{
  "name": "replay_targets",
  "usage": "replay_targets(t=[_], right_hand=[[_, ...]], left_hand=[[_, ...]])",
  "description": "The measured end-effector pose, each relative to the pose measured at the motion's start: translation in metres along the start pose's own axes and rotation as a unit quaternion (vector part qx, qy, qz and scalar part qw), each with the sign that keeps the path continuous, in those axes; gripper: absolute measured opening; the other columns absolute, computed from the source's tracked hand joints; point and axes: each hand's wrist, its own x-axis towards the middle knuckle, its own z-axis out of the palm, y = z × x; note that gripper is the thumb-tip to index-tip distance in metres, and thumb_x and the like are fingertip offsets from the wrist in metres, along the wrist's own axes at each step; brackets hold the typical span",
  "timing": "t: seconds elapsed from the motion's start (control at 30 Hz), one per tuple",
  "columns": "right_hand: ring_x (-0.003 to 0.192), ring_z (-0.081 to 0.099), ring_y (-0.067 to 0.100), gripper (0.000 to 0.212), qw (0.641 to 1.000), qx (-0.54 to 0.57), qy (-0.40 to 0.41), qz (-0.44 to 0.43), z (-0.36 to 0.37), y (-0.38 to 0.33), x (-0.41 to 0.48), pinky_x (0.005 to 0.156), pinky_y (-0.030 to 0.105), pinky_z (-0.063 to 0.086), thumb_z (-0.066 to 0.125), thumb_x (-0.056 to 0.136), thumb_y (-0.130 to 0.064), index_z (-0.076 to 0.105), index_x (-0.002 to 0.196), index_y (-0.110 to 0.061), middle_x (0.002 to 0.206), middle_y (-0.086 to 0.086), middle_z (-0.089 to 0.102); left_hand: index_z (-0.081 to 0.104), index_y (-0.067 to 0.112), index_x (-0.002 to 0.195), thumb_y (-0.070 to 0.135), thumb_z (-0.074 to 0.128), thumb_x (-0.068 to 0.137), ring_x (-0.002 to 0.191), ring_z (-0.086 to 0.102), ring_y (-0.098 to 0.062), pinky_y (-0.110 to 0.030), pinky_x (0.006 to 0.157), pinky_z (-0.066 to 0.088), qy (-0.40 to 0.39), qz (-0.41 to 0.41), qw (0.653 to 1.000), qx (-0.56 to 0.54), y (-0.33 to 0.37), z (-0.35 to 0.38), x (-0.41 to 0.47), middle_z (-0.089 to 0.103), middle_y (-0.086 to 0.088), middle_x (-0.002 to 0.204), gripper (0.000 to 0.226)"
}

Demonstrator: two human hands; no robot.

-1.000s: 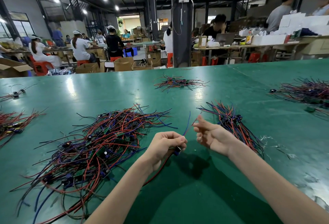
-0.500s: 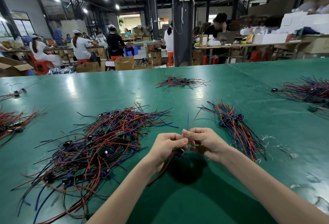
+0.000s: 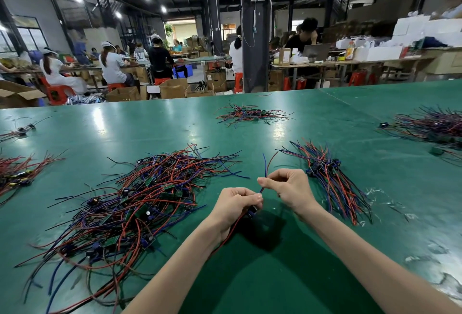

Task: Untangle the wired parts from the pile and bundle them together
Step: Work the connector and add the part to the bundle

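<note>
L hand grips wired part above counter, between pile & bundle; R hand pinches its leads. Best: draw leads straight, light tension, then lay parallel on bundle.

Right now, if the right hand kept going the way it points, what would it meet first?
Probably loose wire ends of the tangled pile, just past the left hand; depth is unclear.
</note>
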Motion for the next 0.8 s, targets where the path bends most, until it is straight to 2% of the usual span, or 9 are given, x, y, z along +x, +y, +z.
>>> replay_targets(t=[0.13, 0.23, 0.37, 0.53, 0.63, 0.73, 0.8], right_hand=[[0.04, 0.038, -0.001, 0.021, 0.999, -0.028, 0.028, -0.022, -0.003, 0.002, 0.004, 0.047, 0.013, 0.034, 0.081, 0.072, -0.016, 0.066, 0.057, -0.012, 0.042, -0.013, 0.051], [0.044, 0.041, 0.0, 0.022, 0.997, -0.034, 0.065, -0.014, -0.013, 0.007, 0.01, 0.05, 0.014, 0.036, 0.081, 0.072, -0.016, 0.066, 0.057, -0.016, 0.044, -0.013, 0.053], [0.055, 0.049, 0.01, 0.02, 0.994, -0.046, 0.101, 0.004, -0.023, 0.015, 0.017, 0.059, 0.022, 0.041, 0.081, 0.072, -0.016, 0.067, 0.058, -0.016, 0.055, -0.003, 0.06], [0.057, 0.05, 0.011, 0.019, 0.991, -0.078, 0.106, -0.015, -0.022, 0.019, 0.019, 0.061, 0.02, 0.042, 0.08, 0.074, -0.017, 0.067, 0.061, -0.013, 0.057, -0.003, 0.061], [0.058, 0.048, 0.011, 0.019, 0.975, -0.156, 0.108, -0.114, -0.021, 0.017, 0.016, 0.058, 0.011, 0.036, 0.078, 0.076, -0.011, 0.064, 0.064, -0.008, 0.061, -0.002, 0.056], [0.059, 0.045, 0.018, 0.023, 0.922, -0.276, 0.087, -0.257, -0.021, 0.014, 0.01, 0.058, 0.02, 0.035, 0.075, 0.077, -0.003, 0.056, 0.063, -0.004, 0.065, 0.0, 0.05], [0.064, 0.048, 0.023, 0.024, 0.883, -0.339, 0.066, -0.317, -0.02, 0.012, 0.007, 0.059, 0.031, 0.042, 0.074, 0.077, -0.001, 0.054, 0.064, -0.003, 0.068, 0.005, 0.051]], left_hand=[[0.063, 0.004, 0.064, 0.002, 0.064, 0.085, 0.043, 0.052, -0.009, -0.017, 0.047, 0.042, -0.01, -0.002, 1.0, -0.006, 0.001, 0.0, -0.002, 0.063, -0.005, 0.055, 0.022], [0.062, 0.002, 0.064, 0.001, 0.063, 0.085, 0.049, 0.053, -0.012, -0.021, 0.056, 0.044, -0.029, -0.004, 1.0, -0.011, 0.001, 0.003, -0.004, 0.063, -0.005, 0.055, 0.021], [0.061, -0.001, 0.066, 0.0, 0.063, 0.085, 0.049, 0.055, -0.014, -0.018, 0.053, 0.045, -0.037, -0.002, 0.999, 0.003, 0.0, 0.007, -0.004, 0.063, -0.005, 0.055, 0.02], [0.06, -0.003, 0.066, -0.003, 0.062, 0.086, 0.048, 0.056, -0.013, -0.018, 0.053, 0.049, -0.029, -0.003, 1.0, -0.009, 0.003, 0.005, -0.004, 0.062, -0.006, 0.054, 0.019], [0.06, -0.004, 0.067, -0.004, 0.061, 0.086, 0.047, 0.056, -0.013, -0.019, 0.054, 0.05, -0.028, -0.003, 0.999, -0.022, 0.005, 0.003, -0.004, 0.062, -0.007, 0.054, 0.019], [0.06, -0.004, 0.066, -0.004, 0.06, 0.086, 0.047, 0.056, -0.013, -0.018, 0.053, 0.051, -0.031, -0.009, 0.999, -0.02, 0.005, 0.002, -0.004, 0.062, -0.007, 0.054, 0.02], [0.061, -0.004, 0.066, -0.004, 0.061, 0.086, 0.047, 0.056, -0.013, -0.018, 0.053, 0.05, -0.033, -0.009, 0.999, -0.015, 0.005, 0.001, -0.005, 0.061, -0.007, 0.054, 0.019]])
